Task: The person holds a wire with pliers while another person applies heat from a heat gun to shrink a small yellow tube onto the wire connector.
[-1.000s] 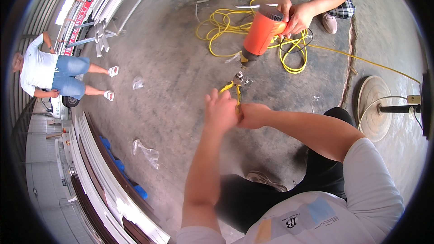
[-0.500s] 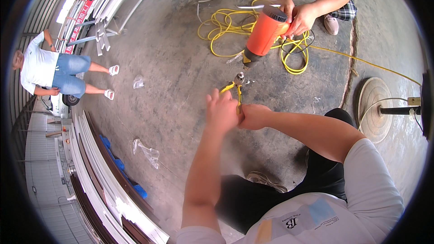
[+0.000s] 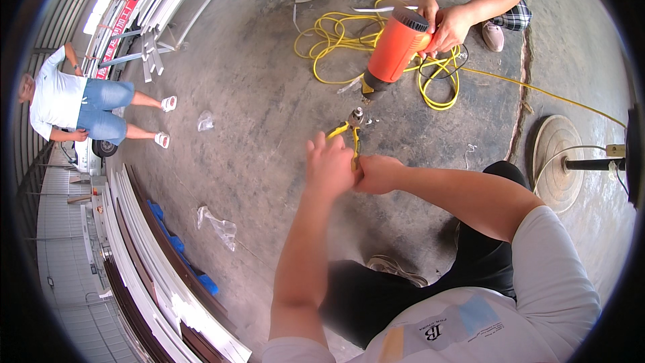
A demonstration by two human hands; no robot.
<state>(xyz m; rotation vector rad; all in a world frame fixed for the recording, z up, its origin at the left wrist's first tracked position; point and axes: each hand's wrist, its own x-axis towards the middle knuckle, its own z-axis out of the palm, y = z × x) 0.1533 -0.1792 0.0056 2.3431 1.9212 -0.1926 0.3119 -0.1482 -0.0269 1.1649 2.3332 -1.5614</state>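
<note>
We count: left hand [image 3: 330, 167], closed about one handle; yellow-handled pliers [image 3: 356, 136], ahead of both hands, long axis running away from us; small metal piece [image 3: 359, 113] at the tip; right hand [image 3: 376, 173], clenched on the other handle; orange heat gun [image 3: 396, 46] beyond, apart.

A round stand base [image 3: 552, 138] at three o'clock; crumpled clear plastic [image 3: 225, 230] at eight — a standing person [image 3: 62, 97] between nine and ten.

Pliers [image 3: 354, 123], handle ends apparently hidden
</note>
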